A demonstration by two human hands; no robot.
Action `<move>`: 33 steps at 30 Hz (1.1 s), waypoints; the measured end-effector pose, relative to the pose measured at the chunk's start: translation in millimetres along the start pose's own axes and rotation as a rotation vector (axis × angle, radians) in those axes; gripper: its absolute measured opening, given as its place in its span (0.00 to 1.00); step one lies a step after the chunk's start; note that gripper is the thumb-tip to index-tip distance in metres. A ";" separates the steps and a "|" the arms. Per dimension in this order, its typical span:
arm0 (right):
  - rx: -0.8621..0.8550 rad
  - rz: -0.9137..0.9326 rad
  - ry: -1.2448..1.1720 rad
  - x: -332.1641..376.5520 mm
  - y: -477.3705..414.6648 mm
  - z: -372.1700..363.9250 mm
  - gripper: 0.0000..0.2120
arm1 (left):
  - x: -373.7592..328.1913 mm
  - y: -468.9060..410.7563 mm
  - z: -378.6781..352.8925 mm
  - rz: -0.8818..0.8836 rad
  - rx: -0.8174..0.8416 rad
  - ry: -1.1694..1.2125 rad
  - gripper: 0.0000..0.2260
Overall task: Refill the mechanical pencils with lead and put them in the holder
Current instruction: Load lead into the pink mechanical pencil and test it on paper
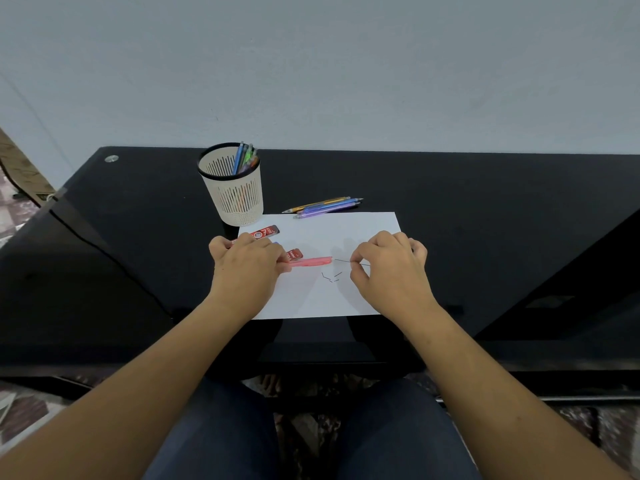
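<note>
My left hand (246, 263) grips a pink mechanical pencil (311, 261) that lies level over the white sheet (346, 230), its open end pointing right. My right hand (388, 265) pinches a thin lead (344, 261) whose tip sits just off the pencil's end. Several short broken lead bits (331, 277) lie on the paper below. A red lead case (265, 233) rests by my left hand, and a second red case (294, 253) shows partly behind the fingers. The cream mesh holder (237, 195) stands at the back left with several pencils inside.
Three pencils (325, 205), yellow, blue and purple, lie side by side on the black desk (485, 220) just beyond the paper. A pale wall rises behind the desk. My knees show below the desk's front edge.
</note>
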State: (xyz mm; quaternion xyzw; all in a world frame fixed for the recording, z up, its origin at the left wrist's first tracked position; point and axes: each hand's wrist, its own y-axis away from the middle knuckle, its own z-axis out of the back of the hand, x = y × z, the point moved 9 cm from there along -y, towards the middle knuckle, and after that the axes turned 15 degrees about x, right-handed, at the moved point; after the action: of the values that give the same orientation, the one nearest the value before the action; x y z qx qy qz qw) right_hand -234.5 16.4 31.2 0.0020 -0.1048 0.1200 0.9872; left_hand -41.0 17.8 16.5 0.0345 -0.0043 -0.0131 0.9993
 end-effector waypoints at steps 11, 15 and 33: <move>0.000 0.013 -0.009 -0.6 -1.0 -0.5 0.07 | -0.9 2.0 1.2 -0.004 -0.017 0.002 0.08; 0.002 0.008 -0.008 -1.3 -0.7 0.3 0.07 | 0.0 1.9 1.6 -0.003 -0.021 0.009 0.09; 0.050 0.026 -0.029 -0.1 -5.2 0.1 0.09 | -3.2 1.6 5.2 -0.031 -0.025 0.020 0.08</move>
State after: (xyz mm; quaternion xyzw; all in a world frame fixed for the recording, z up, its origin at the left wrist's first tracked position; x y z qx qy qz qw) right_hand -233.4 11.3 31.4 0.0268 -0.1159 0.1354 0.9836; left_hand -44.2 19.1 21.8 0.0219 0.0063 -0.0283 0.9993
